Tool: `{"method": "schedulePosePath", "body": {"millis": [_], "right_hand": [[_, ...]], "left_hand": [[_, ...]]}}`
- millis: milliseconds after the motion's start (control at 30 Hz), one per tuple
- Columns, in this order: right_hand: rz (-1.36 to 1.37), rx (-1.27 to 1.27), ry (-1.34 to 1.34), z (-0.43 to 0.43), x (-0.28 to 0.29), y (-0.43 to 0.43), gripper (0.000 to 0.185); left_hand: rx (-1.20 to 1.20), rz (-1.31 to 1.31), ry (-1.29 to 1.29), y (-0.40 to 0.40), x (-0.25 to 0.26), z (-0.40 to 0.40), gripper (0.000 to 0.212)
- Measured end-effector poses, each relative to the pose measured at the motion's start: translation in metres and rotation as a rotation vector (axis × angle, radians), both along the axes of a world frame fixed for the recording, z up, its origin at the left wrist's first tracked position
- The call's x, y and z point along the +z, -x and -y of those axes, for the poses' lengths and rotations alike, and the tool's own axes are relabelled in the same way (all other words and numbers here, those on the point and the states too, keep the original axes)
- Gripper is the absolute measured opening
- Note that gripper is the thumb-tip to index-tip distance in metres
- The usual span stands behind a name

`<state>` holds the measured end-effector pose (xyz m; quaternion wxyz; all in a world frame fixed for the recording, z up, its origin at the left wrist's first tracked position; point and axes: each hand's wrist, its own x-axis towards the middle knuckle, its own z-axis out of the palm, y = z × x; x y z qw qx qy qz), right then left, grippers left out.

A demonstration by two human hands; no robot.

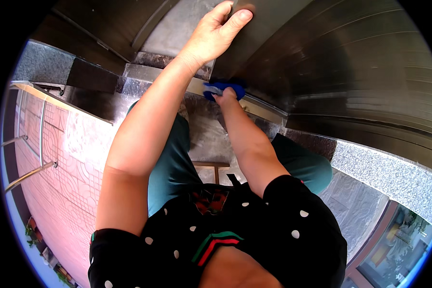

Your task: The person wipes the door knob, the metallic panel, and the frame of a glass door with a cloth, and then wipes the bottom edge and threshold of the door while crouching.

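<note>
My left hand (214, 32) is raised at the top centre, its fingers curled round the edge of a dark metal door panel (262, 39), with the thumb on the near face. Lower down, my right hand (226, 95) grips a blue cloth or pad (238, 90), which lies against the foot of the panel beside the pale door sill (198, 86). A greyish, glossy patch shows on the blue piece near my fingers. My left fingertips are partly hidden behind the panel edge.
A second dark metal panel (104, 25) stands at the upper left. Speckled stone edging (385, 172) runs to the right. At the left are a metal railing (42, 133) and pink patterned paving (75, 187). A glass-fronted frame (372, 230) stands lower right.
</note>
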<state>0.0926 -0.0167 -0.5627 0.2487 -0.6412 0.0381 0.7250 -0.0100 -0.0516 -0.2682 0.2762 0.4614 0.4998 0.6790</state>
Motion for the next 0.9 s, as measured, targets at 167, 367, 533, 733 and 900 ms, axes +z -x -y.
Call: {"method": "schedulePosePath", "body": {"millis": [167,367,533,733,900], "right_hand": [[-0.023,-0.116,-0.062,-0.053,-0.031,-0.077,0.042],[0.178,-0.274,-0.182,-0.094,-0.008,-0.198,0.042],[0.306,-0.207,-0.265,-0.089,-0.026,-0.173,0.042],[0.076,0.055,-0.175,-0.016,-0.015,-0.038,0.045],[-0.319,0.007,-0.173,-0.017,-0.012,-0.041,0.033]], "left_hand": [[-0.033,0.029,-0.047,-0.007,0.004,-0.014,0.026],[-0.046,0.030,-0.042,-0.001,0.008,0.001,0.025],[-0.039,-0.034,0.004,-0.004,0.020,0.002,0.025],[-0.080,0.063,0.061,-0.004,0.023,0.007,0.027],[-0.138,0.162,0.027,-0.006,0.024,0.000,0.027]]}}
